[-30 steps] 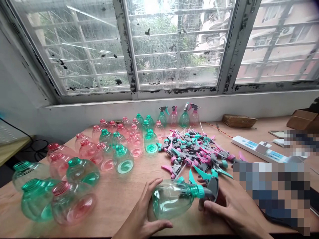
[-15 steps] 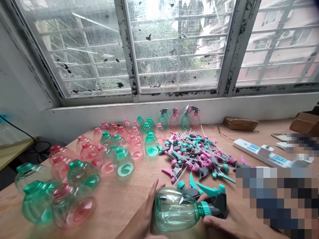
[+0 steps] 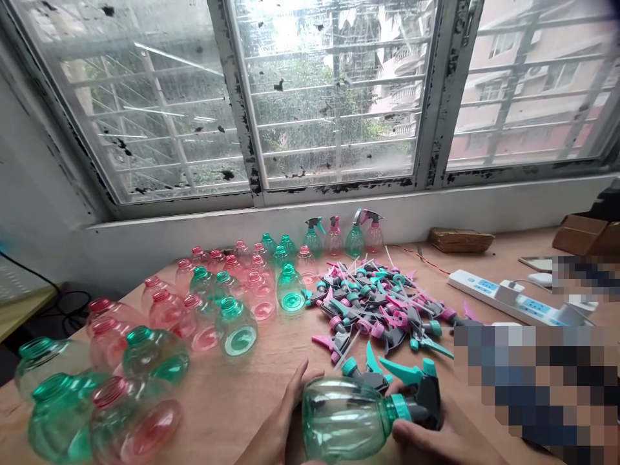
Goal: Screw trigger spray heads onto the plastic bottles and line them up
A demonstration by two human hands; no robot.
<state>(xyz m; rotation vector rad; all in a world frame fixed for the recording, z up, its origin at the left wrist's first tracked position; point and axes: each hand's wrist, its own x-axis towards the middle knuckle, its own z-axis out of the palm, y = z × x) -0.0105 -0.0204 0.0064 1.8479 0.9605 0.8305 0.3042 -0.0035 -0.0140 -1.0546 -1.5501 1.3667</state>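
- At the near edge of the wooden table [image 3: 232, 400], a green bottle [image 3: 341, 416] lies on its side between the two hands, mouth to the right, held low in view.
- The left hand [image 3: 274, 429] cups the bottle's base, its fingers raised along the far side and the thumb partly cut off by the lower frame edge.
- The right hand [image 3: 453, 433] grasps the dark grey spray head [image 3: 426, 400], thumb near the teal collar [image 3: 400, 407]; the collar sits at the bottle's neck, and a teal trigger [image 3: 402, 369] points left above it.
- Just beyond the bottle lies a loose spray head with a teal collar [image 3: 349, 367].
- Behind it spreads a heap of grey, pink and teal sprayers [image 3: 382, 303], white tubes poking out.
- To the left stand many open bottles [image 3: 237, 326], red and green, their clear walls showing only tint.
- By the wall, four bottles with sprayers fitted [image 3: 334, 240] stand in a row.
- On the right, a white power strip [image 3: 477, 287] has blue socket panels; any print there is too small to read.
- Near the wall sits a brown package [image 3: 460, 241], its surface writing illegible from here.
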